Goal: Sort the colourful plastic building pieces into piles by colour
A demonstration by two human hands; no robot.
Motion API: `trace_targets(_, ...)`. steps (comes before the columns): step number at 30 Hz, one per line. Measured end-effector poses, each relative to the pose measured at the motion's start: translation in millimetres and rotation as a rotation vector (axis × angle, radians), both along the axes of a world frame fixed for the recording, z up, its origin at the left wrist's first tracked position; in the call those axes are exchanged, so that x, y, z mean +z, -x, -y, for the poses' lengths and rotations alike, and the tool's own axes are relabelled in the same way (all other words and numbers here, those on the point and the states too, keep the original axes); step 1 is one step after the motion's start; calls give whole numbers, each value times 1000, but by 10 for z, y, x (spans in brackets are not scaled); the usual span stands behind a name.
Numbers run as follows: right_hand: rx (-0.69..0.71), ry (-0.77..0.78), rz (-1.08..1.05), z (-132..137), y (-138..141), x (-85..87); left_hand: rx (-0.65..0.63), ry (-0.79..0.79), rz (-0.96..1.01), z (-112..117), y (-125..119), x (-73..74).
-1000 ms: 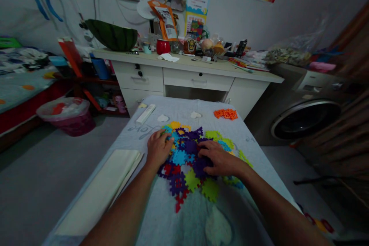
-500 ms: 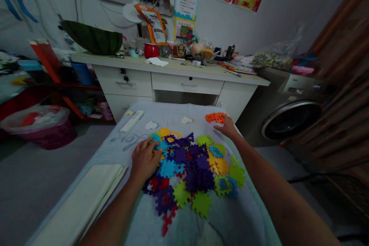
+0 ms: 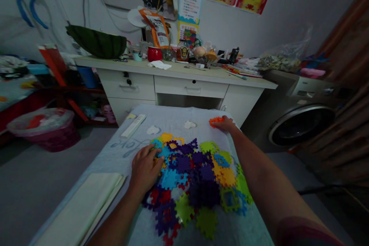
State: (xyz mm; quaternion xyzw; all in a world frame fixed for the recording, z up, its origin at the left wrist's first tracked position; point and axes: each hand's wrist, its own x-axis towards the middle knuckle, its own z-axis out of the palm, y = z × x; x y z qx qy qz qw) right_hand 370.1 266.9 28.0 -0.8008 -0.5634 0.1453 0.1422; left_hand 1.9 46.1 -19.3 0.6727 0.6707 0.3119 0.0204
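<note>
A heap of flat toothed plastic puzzle pieces (image 3: 196,173) in purple, blue, green, yellow and red lies on a pale grey cloth-covered table (image 3: 173,113). My left hand (image 3: 145,169) rests palm down on the heap's left edge, fingers spread over blue and yellow pieces. My right hand (image 3: 226,123) is stretched to the table's far right corner and lies over a small cluster of orange pieces (image 3: 215,121), which it mostly covers. Its fingers curl down on the cluster; whether they grip it is unclear.
A folded cream cloth (image 3: 83,207) lies at the table's near left, a white stick-like box (image 3: 133,125) and two white wads (image 3: 152,129) at the far end. Behind stand a cluttered white desk (image 3: 184,80), a washing machine (image 3: 300,123) and a pink bin (image 3: 46,128).
My right hand left the heap's middle and reached to the far right corner, onto the orange pieces. My left hand stayed on the heap's left edge. The view shifted slightly.
</note>
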Motion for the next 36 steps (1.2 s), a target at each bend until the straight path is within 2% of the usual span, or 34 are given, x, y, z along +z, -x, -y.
trace_targets(6, 79, -82, 122, 44, 135, -38, -2, 22, -5, -4, 2, 12)
trace_targets(16, 256, -261, 222, 479, 404, -123, -10, 0, 0, -6, 2, 4)
trace_targets(19, 331, -309, 166, 609, 465, -107, -14, -9, 7, -5, 4, 4)
trace_targets(22, 504, -362, 40, 814, 584, 13, -8, -18, 7, -5, 5, 3)
trace_targets(25, 775, -374, -100, 1140, 777, 227, -6, -16, -2, -7, 5, 0)
trace_targets(30, 1207, -211, -261, 1701, 1124, 560, -6, -7, -18, -20, -1, 3)
trace_targets(33, 1333, -118, -297, 1784, 1223, 631, -8, -2, -5, -23, -4, 12)
trace_targets(35, 1327, -88, -317, 1669, 1214, 617, -15, 4, -1, -22, -4, 22)
trace_targets(36, 1279, -98, -318, 1563, 1187, 591, -20, 7, -2, -20, -4, 27)
